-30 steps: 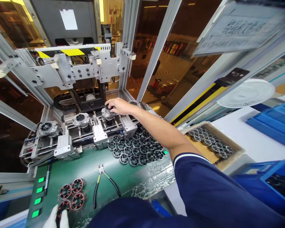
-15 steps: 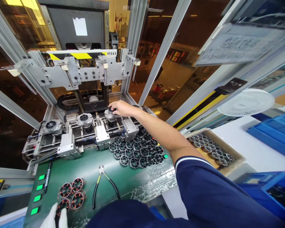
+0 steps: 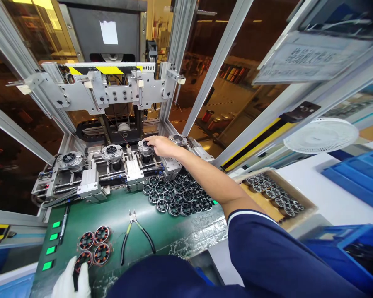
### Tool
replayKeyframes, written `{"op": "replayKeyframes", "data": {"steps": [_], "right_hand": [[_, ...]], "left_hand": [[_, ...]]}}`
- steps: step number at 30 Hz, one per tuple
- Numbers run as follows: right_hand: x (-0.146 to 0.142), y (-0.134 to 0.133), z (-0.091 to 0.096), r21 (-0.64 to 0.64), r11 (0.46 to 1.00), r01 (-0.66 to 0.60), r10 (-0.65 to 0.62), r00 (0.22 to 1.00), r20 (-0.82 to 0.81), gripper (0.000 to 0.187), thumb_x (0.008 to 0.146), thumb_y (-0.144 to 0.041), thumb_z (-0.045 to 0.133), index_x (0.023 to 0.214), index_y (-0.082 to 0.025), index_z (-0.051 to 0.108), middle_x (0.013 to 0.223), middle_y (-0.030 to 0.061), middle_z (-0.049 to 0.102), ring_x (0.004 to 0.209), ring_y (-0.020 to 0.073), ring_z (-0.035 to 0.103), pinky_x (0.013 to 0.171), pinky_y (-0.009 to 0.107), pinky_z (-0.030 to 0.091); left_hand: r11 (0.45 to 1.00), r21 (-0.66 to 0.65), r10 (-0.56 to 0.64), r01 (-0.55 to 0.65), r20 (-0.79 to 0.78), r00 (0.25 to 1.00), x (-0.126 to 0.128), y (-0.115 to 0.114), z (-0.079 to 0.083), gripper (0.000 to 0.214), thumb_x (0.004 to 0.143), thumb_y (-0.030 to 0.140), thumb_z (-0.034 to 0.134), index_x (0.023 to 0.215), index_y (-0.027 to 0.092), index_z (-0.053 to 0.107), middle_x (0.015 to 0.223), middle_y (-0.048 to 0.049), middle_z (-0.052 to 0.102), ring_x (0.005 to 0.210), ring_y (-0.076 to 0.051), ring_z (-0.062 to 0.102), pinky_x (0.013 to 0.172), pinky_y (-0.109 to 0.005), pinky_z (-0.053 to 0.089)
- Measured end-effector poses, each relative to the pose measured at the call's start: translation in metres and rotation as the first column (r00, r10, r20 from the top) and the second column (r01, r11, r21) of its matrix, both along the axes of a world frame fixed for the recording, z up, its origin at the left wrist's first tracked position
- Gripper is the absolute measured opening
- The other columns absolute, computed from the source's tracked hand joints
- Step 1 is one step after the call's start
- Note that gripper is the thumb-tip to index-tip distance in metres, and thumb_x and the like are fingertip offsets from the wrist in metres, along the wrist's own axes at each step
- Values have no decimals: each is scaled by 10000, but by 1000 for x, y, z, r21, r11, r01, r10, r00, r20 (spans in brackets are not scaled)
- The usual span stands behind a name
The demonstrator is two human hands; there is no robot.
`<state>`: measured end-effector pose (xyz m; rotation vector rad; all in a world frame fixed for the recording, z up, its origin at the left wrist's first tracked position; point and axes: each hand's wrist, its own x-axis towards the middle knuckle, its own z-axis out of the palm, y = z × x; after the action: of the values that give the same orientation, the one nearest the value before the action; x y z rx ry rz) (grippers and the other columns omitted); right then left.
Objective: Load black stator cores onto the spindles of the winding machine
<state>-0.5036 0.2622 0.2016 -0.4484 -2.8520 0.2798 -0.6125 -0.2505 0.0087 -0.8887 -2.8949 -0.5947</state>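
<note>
My bare right hand (image 3: 162, 145) reaches far forward into the machine. Its fingers are curled over a black stator core (image 3: 145, 145) seated on the third round fixture of the slide rail. Two fixtures to the left, fixture (image 3: 111, 151) and fixture (image 3: 69, 159), each carry a core too. My left hand (image 3: 71, 279), in a white glove, is at the bottom left edge. Its thumb and fingers pinch the rim of a copper-wound stator (image 3: 83, 259) on the green mat. Beside that one lie three more wound stators (image 3: 95, 244).
Several bare black cores (image 3: 177, 195) are grouped on the green mat (image 3: 112, 219). Cutting pliers (image 3: 133, 234) lie beside them. A cardboard box of cores (image 3: 273, 194), blue bins (image 3: 357, 174) and a white fan (image 3: 321, 134) stand to the right. Green lit buttons (image 3: 51, 244) line the left edge.
My right hand stays on the third fixture's core, its fingers shifting slightly across the top. My left hand keeps its place at the wound stator. The view has tilted a little.
</note>
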Motion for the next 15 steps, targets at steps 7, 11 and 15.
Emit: {"op": "replayKeyframes", "data": {"steps": [7,11,15], "right_hand": [[51,-66,-12,-15,999,41,-43,983,-180,403,934,-109,515,1328,-94,600,1431,135,522,1400,248,425,1225,517,325],[109,-131,-43,-65,998,8,-21,979,-203,264,959,-256,592,1164,-117,686,1350,123,590,1374,237,453,1198,478,388],[144,-177,-92,-136,988,77,-99,982,-160,188,868,-278,734,983,-130,724,1359,153,573,1387,329,432,1116,540,460]], "left_hand": [[999,45,-19,20,-25,1000,4,4,7,597,966,554,385,1317,117,592,1140,-182,692,1027,-326,644,932,-424,491],[999,38,-19,20,-29,999,4,4,4,615,961,548,406,1358,110,577,1154,-193,678,1044,-344,629,942,-444,480],[999,25,-24,25,-40,999,5,3,1,612,955,536,428,1382,119,567,1137,-194,675,1048,-355,615,939,-462,476]]}}
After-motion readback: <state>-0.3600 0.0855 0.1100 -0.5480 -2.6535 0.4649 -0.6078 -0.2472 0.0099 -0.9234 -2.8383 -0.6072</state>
